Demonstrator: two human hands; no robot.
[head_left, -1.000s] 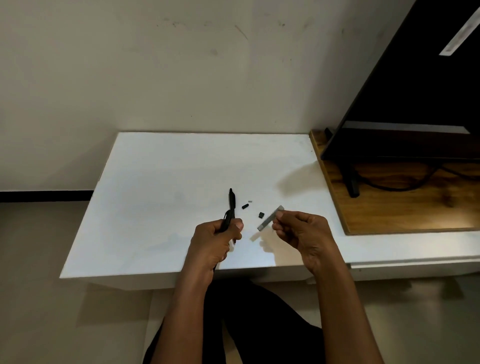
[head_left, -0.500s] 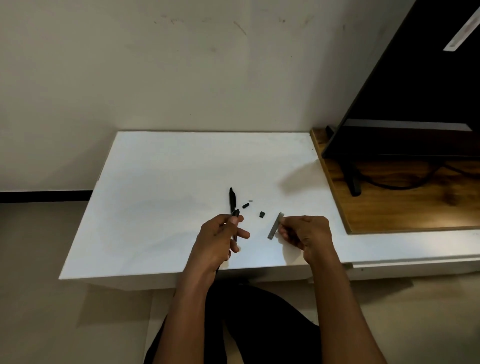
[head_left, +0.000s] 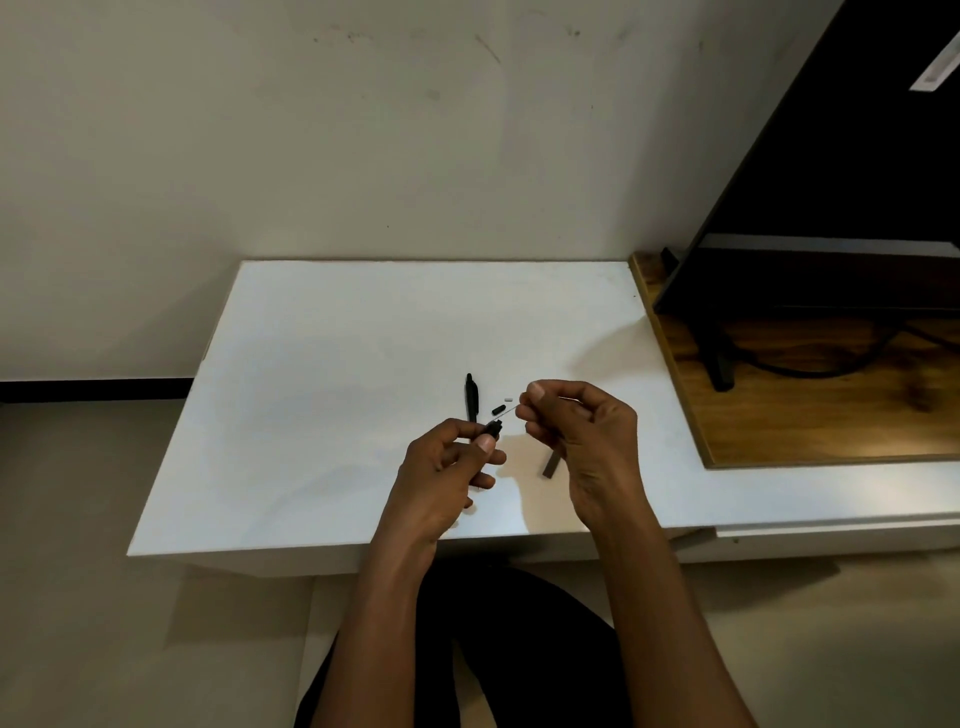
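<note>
Refilling seems to be the job. A pen or pencil lies in parts on the white table (head_left: 337, 364), and the person looks to be at the step of feeding a thin rod (head_left: 508, 412) into a small black piece (head_left: 493, 428).

The long black barrel (head_left: 471, 400) lies flat on the table, pointing away from the person, and everything else sits close to it. Just past the barrel's near end, on the person's side, the left hand (head_left: 441, 478) has thumb and forefinger curled round the black piece. Its end is turned toward the other hand, and the remaining fingers are loosely bent beneath.

Beside the barrel, on the side toward the television (head_left: 831, 182), the right hand (head_left: 582, 436) pinches the thin rod between thumb and fingertips. The rod's free end slants down almost to the black piece; whether it has entered I cannot tell.

A grey strip (head_left: 549, 464) pokes out below the right hand's lower fingers, farther from the barrel than the rod. I cannot tell whether those fingers hold it or it lies on the table. Between the barrel and the right hand, a tiny black bit (head_left: 498, 409) and a white bit (head_left: 508, 399) rest on the table, just apart from each other.

The next move, I'd judge, calls for steadiness. The rod must be lined up with the opening and slid in gently and straight, since something that thin would likely snap if bent.
</note>
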